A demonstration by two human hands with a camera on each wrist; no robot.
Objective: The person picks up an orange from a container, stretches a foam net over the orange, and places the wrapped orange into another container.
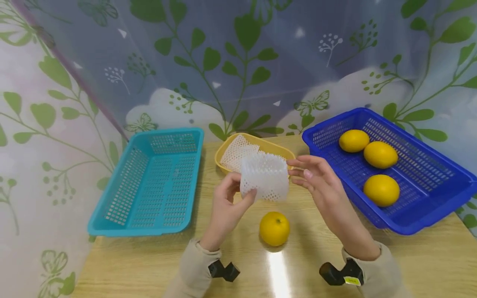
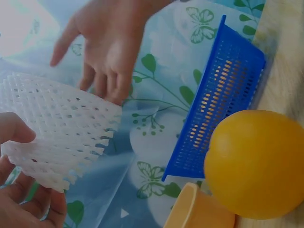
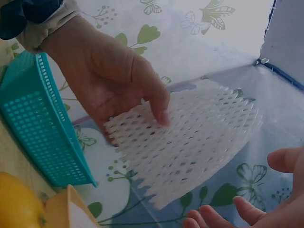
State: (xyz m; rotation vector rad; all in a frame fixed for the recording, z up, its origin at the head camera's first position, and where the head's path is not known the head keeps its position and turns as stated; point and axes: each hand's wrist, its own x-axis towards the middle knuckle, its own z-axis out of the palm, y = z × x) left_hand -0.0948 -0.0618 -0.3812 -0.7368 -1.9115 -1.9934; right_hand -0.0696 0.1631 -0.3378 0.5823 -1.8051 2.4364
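Note:
A white foam fruit net [image 1: 265, 176] is pinched between the thumb and fingers of my left hand [image 1: 232, 203], held above the table. At its other end is my right hand [image 1: 323, 188], fingers fairly straight and spread; in the right wrist view a gap shows between that hand and the foam net [image 3: 190, 142]. Below the net a yellow, orange-like fruit [image 1: 274, 229] rests on the wooden table. Behind the net, a yellow tray [image 1: 273, 145] contains more white foam netting [image 1: 238, 151], partly hidden by the held one.
To the left stands a teal basket [image 1: 193, 182] with slotted walls and nothing visible inside. A blue basket [image 1: 357, 207] on the right holds three yellow fruits [image 1: 381, 155]. A leaf-patterned sheet [image 1: 223, 74] hangs behind the wooden table [image 1: 238, 269].

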